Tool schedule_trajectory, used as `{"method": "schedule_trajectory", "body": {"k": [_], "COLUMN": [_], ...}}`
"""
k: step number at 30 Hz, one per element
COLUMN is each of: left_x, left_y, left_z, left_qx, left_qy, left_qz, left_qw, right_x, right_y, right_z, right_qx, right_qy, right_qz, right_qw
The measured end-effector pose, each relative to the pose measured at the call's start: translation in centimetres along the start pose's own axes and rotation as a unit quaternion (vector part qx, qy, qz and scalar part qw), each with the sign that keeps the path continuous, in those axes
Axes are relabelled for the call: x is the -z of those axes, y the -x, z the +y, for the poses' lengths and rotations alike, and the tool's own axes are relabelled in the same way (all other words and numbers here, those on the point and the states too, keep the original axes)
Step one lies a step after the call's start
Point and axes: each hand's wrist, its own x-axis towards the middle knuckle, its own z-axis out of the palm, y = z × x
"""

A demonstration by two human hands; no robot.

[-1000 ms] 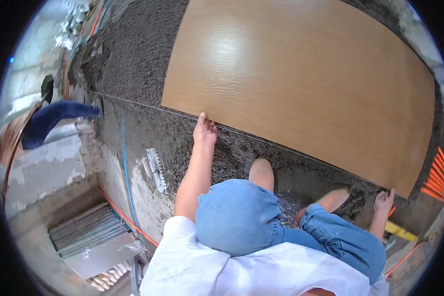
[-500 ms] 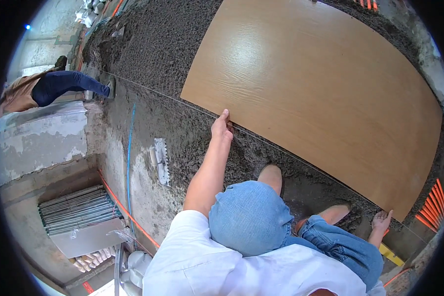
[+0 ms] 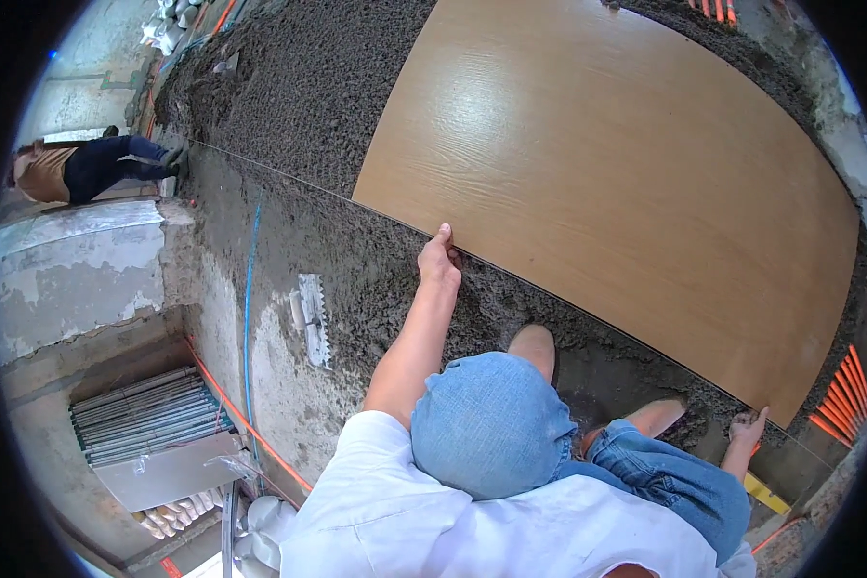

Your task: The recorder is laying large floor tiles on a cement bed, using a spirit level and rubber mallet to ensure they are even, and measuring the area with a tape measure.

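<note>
A large glossy tan wood-look tile (image 3: 597,183) lies on dark gritty mortar (image 3: 250,96). My left hand (image 3: 441,252) is closed on its lower long edge, left of the middle, thumb on top and other fingers curled out of sight. My right hand (image 3: 749,424) grips the same edge near the lower right corner. A thin string (image 3: 260,164) stretches along beside that edge. A notched trowel (image 3: 313,321) lies on the screed to the left of my left forearm. My bare feet (image 3: 535,349) rest on wet mortar below the tile, near my bent denim-covered knees.
Another person (image 3: 96,169) is at the far left. A blue hose (image 3: 250,289) and orange conduit (image 3: 222,395) run down the left. Metal tubes (image 3: 149,419) and a grey board (image 3: 169,472) lie lower left. Orange pipe ends (image 3: 843,395) and a yellow level (image 3: 766,491) are at the right.
The tile and both hands appear further right and lower at the right end than a second ago, with the view shifting. The other person's legs have moved. My grip looks unchanged.
</note>
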Motion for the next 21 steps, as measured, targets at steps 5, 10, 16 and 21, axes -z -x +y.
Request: {"method": "schedule_trajectory", "body": {"k": [5, 10, 16, 21], "left_x": [0.4, 2.3, -0.7, 4.3], "left_y": [0.6, -0.1, 0.1, -3.1], "left_z": [-0.5, 0.3, 0.4, 2.2], "left_qx": [-0.020, -0.032, 0.029, 0.017], "left_qy": [-0.009, -0.021, -0.092, -0.079], "left_qz": [0.010, -0.016, 0.005, -0.190], "left_qw": [1.000, 0.999, 0.995, 0.979], "right_x": [-0.9, -0.3, 2.3, -2.2], "right_y": [0.5, 0.4, -0.9, 2.0], "right_z": [0.5, 1.5, -0.3, 4.9], "right_qx": [0.020, 0.006, 0.025, -0.013], "right_qy": [-0.013, 0.009, 0.038, -0.026], "right_qz": [0.072, 0.072, -0.093, -0.077], "right_qw": [0.997, 0.997, 0.995, 0.997]}}
